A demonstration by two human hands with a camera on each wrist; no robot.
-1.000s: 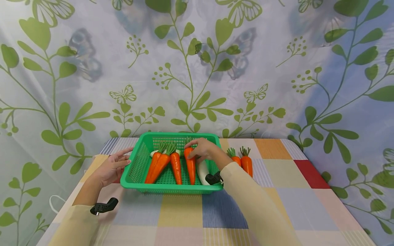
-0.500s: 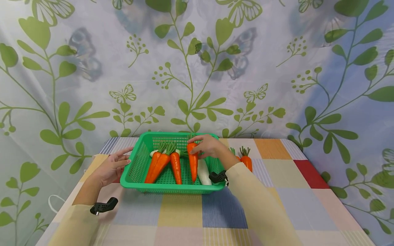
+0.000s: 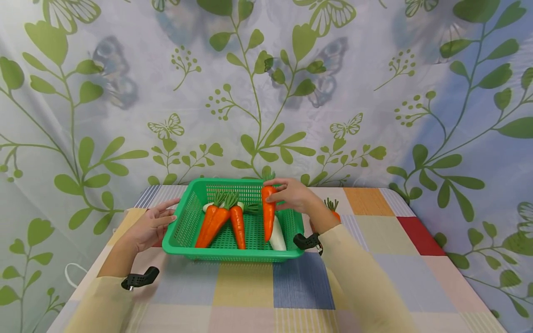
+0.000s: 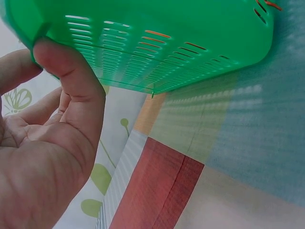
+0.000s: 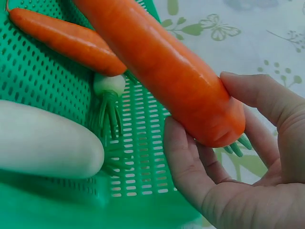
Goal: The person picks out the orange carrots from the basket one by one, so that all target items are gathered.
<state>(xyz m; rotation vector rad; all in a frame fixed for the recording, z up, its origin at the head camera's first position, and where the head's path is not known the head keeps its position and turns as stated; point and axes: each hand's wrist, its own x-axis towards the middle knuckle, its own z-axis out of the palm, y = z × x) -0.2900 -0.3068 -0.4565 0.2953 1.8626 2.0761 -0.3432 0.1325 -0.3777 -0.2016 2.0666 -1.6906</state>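
Note:
My right hand (image 3: 293, 196) pinches an orange carrot (image 3: 268, 215) near its leafy top, thumb on one side and fingers on the other. The carrot hangs tip down over the right part of a green plastic basket (image 3: 233, 253). A white radish (image 3: 277, 236) lies beneath it in the basket. On the basket's left side, my left hand (image 3: 151, 226) holds the rim; in the left wrist view its thumb (image 4: 66, 62) presses at the rim's edge. Inside the basket, to the left, orange carrots (image 3: 217, 226) lie with green tops toward the back.
Behind those carrots, white root ends and green leaves (image 3: 251, 209) show. Right of the basket, another carrot (image 3: 334, 213) lies on the checked tablecloth (image 3: 374, 273), partly hidden by my right arm. A patterned curtain (image 3: 266, 92) hangs behind the table.
My right hand has lifted the carrot and moved it rightward, from the basket's middle to above the white radish. The left hand stays at the rim.

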